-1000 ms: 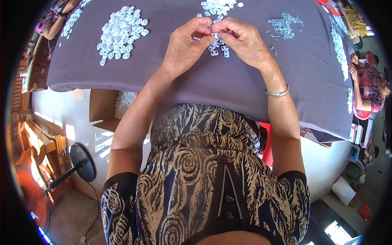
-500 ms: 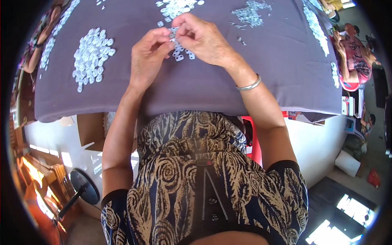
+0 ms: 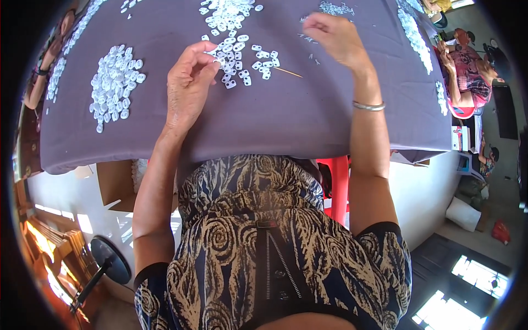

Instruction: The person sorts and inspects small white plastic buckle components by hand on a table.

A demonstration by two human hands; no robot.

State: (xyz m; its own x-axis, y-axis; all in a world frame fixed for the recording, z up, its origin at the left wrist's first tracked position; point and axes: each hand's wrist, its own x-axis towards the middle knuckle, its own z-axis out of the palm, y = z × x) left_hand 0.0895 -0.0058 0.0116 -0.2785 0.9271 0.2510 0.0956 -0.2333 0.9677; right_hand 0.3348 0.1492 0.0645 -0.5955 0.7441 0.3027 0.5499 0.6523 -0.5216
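Across the table (image 3: 264,124) reach two bare hands, with one bangle (image 3: 368,106) on the right wrist. The left hand (image 3: 188,82) has thumb and forefinger curved slightly apart; white pieces lie right behind the tips, so I cannot tell whether it grips one. The right hand (image 3: 338,41) is blurred, fingers bunched toward the thumb, just beside the pins (image 3: 336,8); its hold cannot be told. One heap (image 3: 114,82), too many to count, lies left. Loose pieces (image 3: 234,63), a couple of dozen or so, lie at the left fingertips, and about eight more make a cluster (image 3: 267,63) to their right. One stick (image 3: 289,72) touches that cluster. One small label (image 3: 267,224) on the clothing is too small to read. Half a second ago the hands met over the loose pieces; now they are well apart, uncovering cluster and stick.
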